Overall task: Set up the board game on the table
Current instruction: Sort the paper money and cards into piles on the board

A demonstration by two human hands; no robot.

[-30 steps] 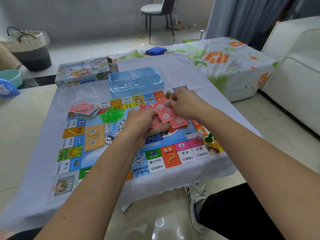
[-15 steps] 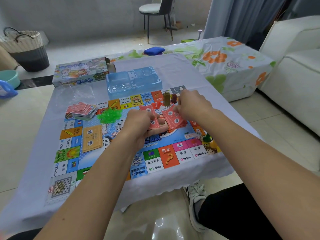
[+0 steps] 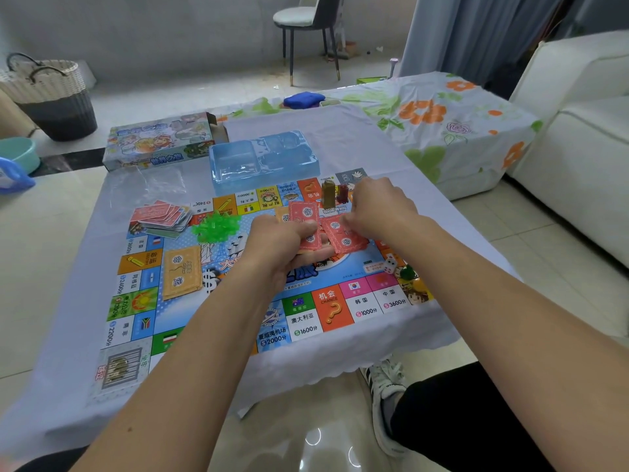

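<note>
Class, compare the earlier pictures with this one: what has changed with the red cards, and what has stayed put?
The spread red cards were gathered closer; the left hand lifted one upright, the right hand still grips the rest. The board, orange cards and green houses stayed put.

Table under a pale lilac cloth

The table [image 3: 340, 137] carries the game board [image 3: 367, 301] along its near edge, a clear blue plastic tray [image 3: 265, 158] mid-table, and the game box [image 3: 160, 141] (open-ended) at the far left corner.
</note>
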